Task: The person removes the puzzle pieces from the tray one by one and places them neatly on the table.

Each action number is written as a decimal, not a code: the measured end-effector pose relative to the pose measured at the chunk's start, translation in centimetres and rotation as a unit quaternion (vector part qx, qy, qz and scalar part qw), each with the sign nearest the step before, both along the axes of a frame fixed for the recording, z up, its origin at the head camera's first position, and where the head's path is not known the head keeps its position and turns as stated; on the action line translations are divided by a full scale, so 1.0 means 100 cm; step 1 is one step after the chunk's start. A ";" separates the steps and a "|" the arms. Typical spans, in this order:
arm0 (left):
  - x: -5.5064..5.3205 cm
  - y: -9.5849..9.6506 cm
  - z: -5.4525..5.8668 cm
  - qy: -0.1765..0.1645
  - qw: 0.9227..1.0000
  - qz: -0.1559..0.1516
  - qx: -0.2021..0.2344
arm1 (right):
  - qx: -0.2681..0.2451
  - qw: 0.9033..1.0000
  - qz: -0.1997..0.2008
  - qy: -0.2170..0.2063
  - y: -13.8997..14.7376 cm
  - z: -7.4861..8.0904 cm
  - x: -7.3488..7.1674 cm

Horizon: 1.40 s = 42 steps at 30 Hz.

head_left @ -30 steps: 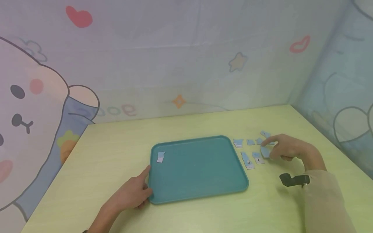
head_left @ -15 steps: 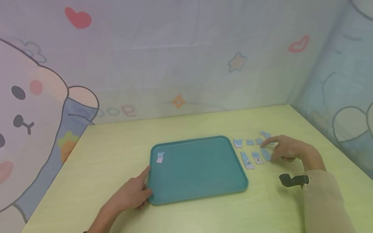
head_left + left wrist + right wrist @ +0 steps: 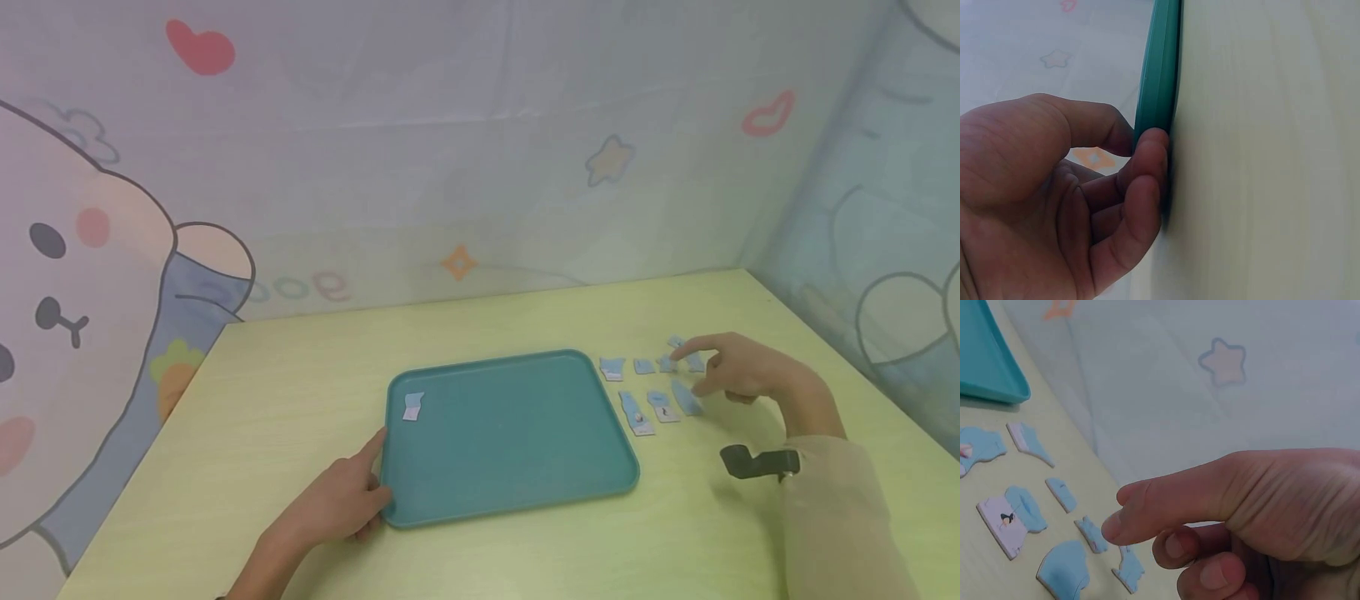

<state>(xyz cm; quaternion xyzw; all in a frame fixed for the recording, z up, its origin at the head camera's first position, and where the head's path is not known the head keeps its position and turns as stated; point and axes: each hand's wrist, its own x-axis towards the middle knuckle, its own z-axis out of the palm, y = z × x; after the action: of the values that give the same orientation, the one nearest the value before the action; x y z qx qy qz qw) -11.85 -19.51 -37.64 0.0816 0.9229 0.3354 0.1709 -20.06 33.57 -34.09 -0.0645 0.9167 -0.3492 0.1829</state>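
A teal tray (image 3: 510, 437) lies on the table, with one light-blue and pale jigsaw puzzle piece (image 3: 413, 406) near its upper left corner. At the tray's left rim, my left hand (image 3: 333, 502) grips the edge; the left wrist view shows the thumb (image 3: 1107, 128) and fingertips (image 3: 1150, 150) on it. My right hand (image 3: 742, 367) hovers over loose pieces right of the tray, holding nothing visible. Its index finger reaches toward a small blue puzzle piece (image 3: 667, 364). Close under the thumb is a curved blue puzzle piece (image 3: 686, 400).
Several other pieces lie flat beside the tray, including a long puzzle piece (image 3: 636, 414) and one with a small dark figure, a puzzle piece (image 3: 1010, 519). A printed cloth wall (image 3: 480, 150) rises behind the pale yellow table (image 3: 315, 367).
My right hand has shifted slightly up and away from the curved blue piece, which shows more fully and sits turned a little. The left hand stays at the tray rim.
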 end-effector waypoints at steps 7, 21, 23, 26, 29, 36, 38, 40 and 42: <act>0.001 -0.002 0.000 -0.003 1.000 -0.003 0.002 | 0.018 0.999 0.002 0.049 -0.014 0.014 0.000; 0.000 -0.003 0.000 -0.005 1.000 0.003 0.003 | 0.043 0.985 0.021 0.165 -0.076 0.033 0.001; 0.000 -0.003 -0.001 -0.002 1.000 0.000 0.000 | 0.037 0.984 0.026 0.171 -0.084 0.034 0.002; -0.001 -0.003 -0.001 -0.001 1.000 -0.003 -0.003 | 0.030 0.983 0.034 0.178 -0.094 0.037 0.003; -0.001 -0.003 -0.001 0.001 1.000 -0.005 -0.006 | 0.025 0.982 0.039 0.185 -0.103 0.039 0.004; -0.001 -0.003 0.000 -0.005 1.000 0.001 -0.010 | 0.032 0.980 0.052 0.191 -0.121 0.041 0.002; -0.001 -0.003 0.000 -0.002 1.000 -0.003 -0.008 | 0.033 0.979 0.058 0.194 -0.126 0.041 0.002; -0.001 -0.003 -0.001 0.000 1.000 -0.006 -0.007 | 0.031 0.978 0.062 0.195 -0.131 0.041 0.001; -0.001 -0.003 -0.001 0.001 1.000 -0.009 -0.006 | 0.028 0.978 0.066 0.198 -0.136 0.040 0.001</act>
<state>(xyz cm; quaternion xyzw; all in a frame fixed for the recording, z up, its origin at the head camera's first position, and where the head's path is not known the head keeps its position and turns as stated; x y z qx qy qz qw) -11.98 -19.85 -37.73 0.0895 0.9242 0.3283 0.1735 -20.00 19.96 -30.10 -0.1877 0.9379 -0.2908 0.0224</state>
